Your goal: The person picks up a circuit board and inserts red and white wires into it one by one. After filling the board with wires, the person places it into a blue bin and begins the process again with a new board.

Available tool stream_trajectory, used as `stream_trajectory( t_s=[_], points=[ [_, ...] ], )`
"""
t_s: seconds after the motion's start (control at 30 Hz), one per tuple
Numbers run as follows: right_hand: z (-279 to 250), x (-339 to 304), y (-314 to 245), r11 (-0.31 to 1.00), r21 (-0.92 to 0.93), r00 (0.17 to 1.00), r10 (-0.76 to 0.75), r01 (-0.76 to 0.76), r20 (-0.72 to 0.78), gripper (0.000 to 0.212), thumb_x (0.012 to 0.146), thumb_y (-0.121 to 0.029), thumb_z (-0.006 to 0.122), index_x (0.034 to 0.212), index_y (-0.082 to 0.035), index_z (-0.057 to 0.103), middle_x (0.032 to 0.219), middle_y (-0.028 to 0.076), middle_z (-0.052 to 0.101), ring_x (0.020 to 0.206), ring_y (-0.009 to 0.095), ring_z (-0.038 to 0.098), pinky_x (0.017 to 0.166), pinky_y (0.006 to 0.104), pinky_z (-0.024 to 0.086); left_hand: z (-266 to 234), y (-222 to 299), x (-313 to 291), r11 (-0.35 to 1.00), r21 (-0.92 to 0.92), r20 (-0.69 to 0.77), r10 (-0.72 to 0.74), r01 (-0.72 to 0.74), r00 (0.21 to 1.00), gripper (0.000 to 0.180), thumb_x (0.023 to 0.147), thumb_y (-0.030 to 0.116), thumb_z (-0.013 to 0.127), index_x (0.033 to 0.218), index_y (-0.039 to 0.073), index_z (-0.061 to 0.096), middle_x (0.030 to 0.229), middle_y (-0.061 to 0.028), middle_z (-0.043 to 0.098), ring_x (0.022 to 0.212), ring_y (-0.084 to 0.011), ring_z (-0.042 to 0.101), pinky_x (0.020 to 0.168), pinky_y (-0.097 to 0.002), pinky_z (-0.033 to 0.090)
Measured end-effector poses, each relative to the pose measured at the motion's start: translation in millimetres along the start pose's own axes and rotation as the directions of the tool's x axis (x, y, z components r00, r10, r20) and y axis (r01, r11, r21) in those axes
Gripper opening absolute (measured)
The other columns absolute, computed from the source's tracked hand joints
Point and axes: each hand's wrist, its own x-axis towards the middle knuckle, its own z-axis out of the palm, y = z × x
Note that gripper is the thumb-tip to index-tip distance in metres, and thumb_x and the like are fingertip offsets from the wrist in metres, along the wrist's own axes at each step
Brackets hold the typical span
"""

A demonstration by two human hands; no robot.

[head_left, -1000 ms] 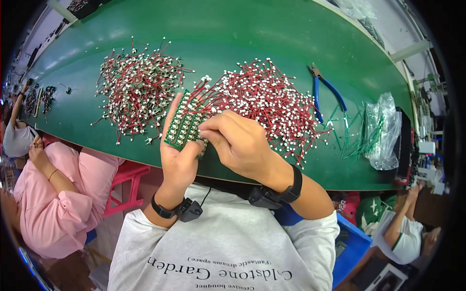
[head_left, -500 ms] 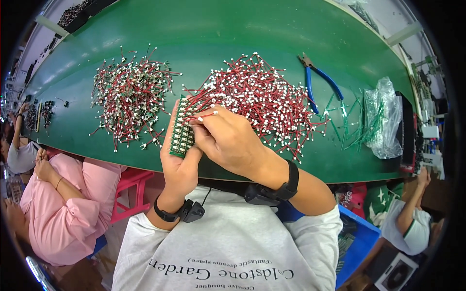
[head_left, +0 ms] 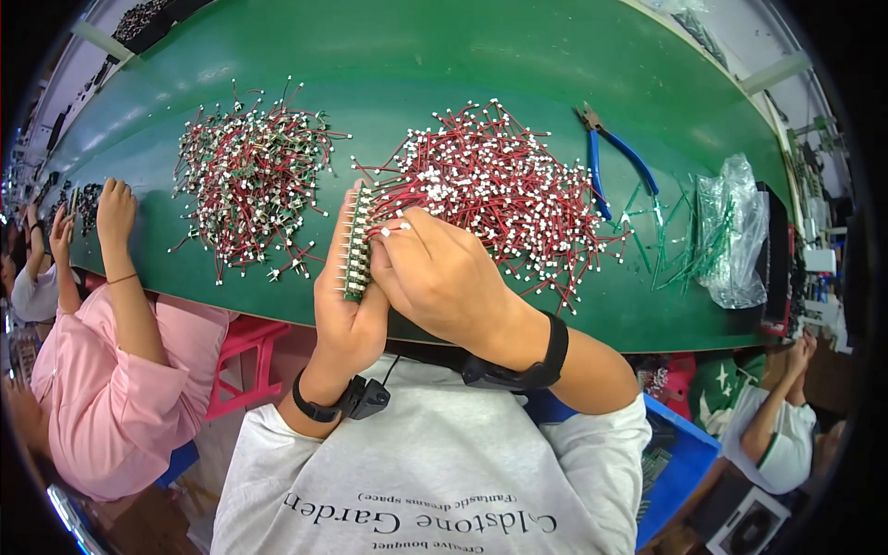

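My left hand [head_left: 340, 310] is closed round a narrow green circuit board [head_left: 357, 254], which stands tilted with a row of pale connectors on one side and thin pins sticking out on the other. My right hand [head_left: 449, 273] pinches a short red wire lead [head_left: 392, 228] with white plug ends, its fingertips against the board's connector side. Several red leads trail from the board's far end toward a big heap of red wire leads [head_left: 499, 185] beyond my right hand. The exact contact is hidden behind my fingers.
Left on the green table [head_left: 370, 55] lies a pile of wired small boards [head_left: 250, 185]. Blue-handled cutters [head_left: 615, 153], green strips [head_left: 708, 240] and a clear plastic bag [head_left: 737, 231] lie to the right. A co-worker in pink [head_left: 129, 398] sits at left; a blue crate [head_left: 680, 462] stands beside me.
The board in my left hand has turned edge-on, so its pins show more. My right hand stays at it with the lead. The co-worker in pink has raised a hand onto the table.
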Motion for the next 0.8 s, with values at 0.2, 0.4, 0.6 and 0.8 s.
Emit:
stream_trajectory(
  t_s=[0.2,0.4,0.6,0.8],
  points=[
    [0.8,-2.3,3.2,0.999,0.032,1.0,0.006,-0.005,-0.016,0.014,0.077,0.002,0.069,0.087,0.003,0.059,0.082,0.013,0.061,0.066,0.027,0.063,0.055,0.0357,0.053,-4.0,-0.2,-1.6,1.0,-0.006,-0.003,-0.021,0.021,1.0,0.073,0.083,-0.016,0.04,0.153,-0.004,0.025,0.128,-0.0109,0.057,0.103,-0.0088,0.055,0.09,-0.0228,0.045],
    [2.0,-2.3,5.6,0.998,0.064,1.0,-0.014,0.016,-0.021,0.023,0.073,0.007,0.066,0.094,0.001,0.059,0.081,0.011,0.062,0.065,0.026,0.063,0.055,0.0354,0.052,-4.5,0.6,-4.1,0.995,-0.053,-0.027,-0.085,0.083,0.996,0.078,0.077,-0.015,0.038,0.153,-0.004,0.026,0.126,-0.0074,0.057,0.091,-0.005,0.053,0.078,-0.0176,0.043],
    [7.2,1.8,5.7,0.997,0.074,1.0,0.015,-0.015,-0.007,0.023,0.072,0.007,0.067,0.092,-0.001,0.061,0.078,0.01,0.062,0.064,0.026,0.062,0.055,0.0359,0.051,-13.1,-0.8,-6.6,0.967,-0.148,0.0,-0.21,0.208,0.978,0.078,0.076,-0.014,0.04,0.152,-0.004,0.027,0.132,-0.0071,0.055,0.094,-0.0041,0.054,0.074,-0.0164,0.043],
    [-18.1,21.6,32.6,0.988,0.015,0.958,-0.142,0.151,-0.251,0.026,0.07,0.005,0.075,0.095,-0.002,0.067,0.081,0.008,0.064,0.069,0.026,0.058,0.061,0.0347,0.049,-31.6,8.9,16.1,0.906,-0.42,-0.282,-0.182,0.049,0.942,0.073,0.072,-0.013,0.041,0.145,-0.008,0.036,0.137,-0.0199,0.053,0.116,-0.0297,0.061,0.096,-0.0461,0.055]
  ],
)
